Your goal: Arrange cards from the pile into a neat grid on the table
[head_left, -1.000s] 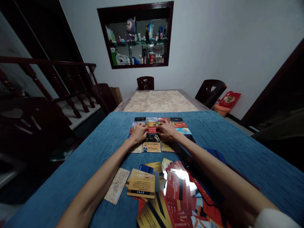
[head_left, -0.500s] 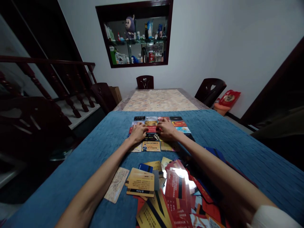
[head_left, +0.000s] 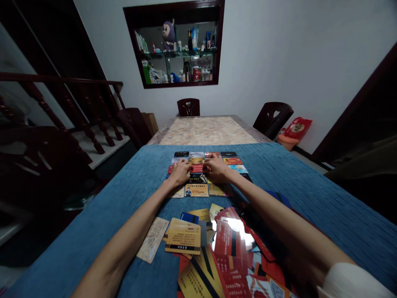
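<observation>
Plastic cards lie flat in close rows on the blue cloth. Around the middle of these rows, a red card (head_left: 197,168) lies between my two hands. My left hand (head_left: 180,172) has its fingers bent and pressed together at the card's left end. At the right end, the curled fingers of my right hand (head_left: 216,168) press on the same card. Below it sit a black card (head_left: 198,178) with a white diamond shape and a gold VIP card (head_left: 196,190). My hands and wrists hide several neighbouring cards.
Closer to me spreads a loose, overlapping heap of cards, with gold cards (head_left: 182,236) on the left and red cards (head_left: 228,240) on the right. The blue cloth (head_left: 124,198) covers the near part of the table (head_left: 211,130). Dark wooden chairs (head_left: 273,118) stand around it.
My hands stay at the two ends of the red card, with hardly any movement. The whole view has shifted very slightly.
</observation>
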The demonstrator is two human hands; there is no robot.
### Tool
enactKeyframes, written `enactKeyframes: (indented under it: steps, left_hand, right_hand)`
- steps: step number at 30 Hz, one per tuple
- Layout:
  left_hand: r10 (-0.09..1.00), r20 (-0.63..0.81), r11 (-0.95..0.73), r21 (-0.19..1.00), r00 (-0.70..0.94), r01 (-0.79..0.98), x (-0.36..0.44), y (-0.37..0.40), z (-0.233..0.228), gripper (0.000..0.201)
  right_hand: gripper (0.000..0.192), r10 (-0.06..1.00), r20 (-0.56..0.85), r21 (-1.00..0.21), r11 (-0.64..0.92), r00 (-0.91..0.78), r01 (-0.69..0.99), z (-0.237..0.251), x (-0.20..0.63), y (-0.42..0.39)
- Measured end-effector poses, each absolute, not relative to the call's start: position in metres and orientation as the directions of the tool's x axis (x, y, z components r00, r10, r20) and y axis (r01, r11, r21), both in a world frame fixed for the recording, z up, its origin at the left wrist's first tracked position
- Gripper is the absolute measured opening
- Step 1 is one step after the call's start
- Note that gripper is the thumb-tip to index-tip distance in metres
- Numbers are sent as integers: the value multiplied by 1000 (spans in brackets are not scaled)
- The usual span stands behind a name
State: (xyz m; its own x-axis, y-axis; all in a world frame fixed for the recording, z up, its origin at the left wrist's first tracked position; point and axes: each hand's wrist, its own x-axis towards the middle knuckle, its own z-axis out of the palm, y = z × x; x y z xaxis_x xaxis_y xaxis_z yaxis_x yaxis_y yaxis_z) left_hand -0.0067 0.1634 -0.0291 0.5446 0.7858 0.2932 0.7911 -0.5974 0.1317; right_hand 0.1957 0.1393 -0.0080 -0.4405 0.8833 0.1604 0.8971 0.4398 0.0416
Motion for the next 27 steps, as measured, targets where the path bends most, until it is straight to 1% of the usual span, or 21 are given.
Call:
enactKeyframes:
  steps: [9,16,19,22,27]
  left_hand:
    - [753,356,-631,155,553,760,-7,165,-30,23]
    - [745,340,-640,117,575,760,-4,153,-21,24]
    - [737,348,-650,131,579,749,1,145,-16,24]
    - [723,350,-665,120,595,737,8,135,-12,25]
    - [674,361,-717,112,644,688,23,114,-6,25]
  right_hand:
    - [27,880,175,28,443,-441,896,-5,202,139]
    - [27,879,153,48,450,-452,892,9,218,122]
    - [27,874,174,50,452,-453,891,9,229,112]
    - [24,865,214,38,457,-454,889,7,244,100]
    - [21,866,272,-3,437,-419,900,7,268,73]
